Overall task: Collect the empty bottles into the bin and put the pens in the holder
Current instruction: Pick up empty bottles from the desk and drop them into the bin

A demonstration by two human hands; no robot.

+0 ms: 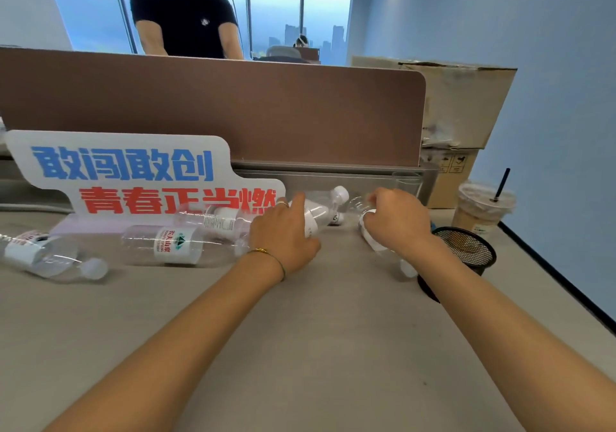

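Several empty clear plastic bottles lie on the grey desk. My left hand is closed around one lying bottle with a white cap that points toward the partition. My right hand grips another clear bottle with a white label; its cap end shows below my wrist. A bottle with a green and red label lies to the left of my left hand, and another bottle lies at the far left. A black mesh pen holder stands just right of my right wrist. No pens or bin are visible.
A white sign with blue and red characters leans against the brown partition. An iced drink cup with a straw stands at the back right, beside cardboard boxes. A person in a black shirt stands behind the partition.
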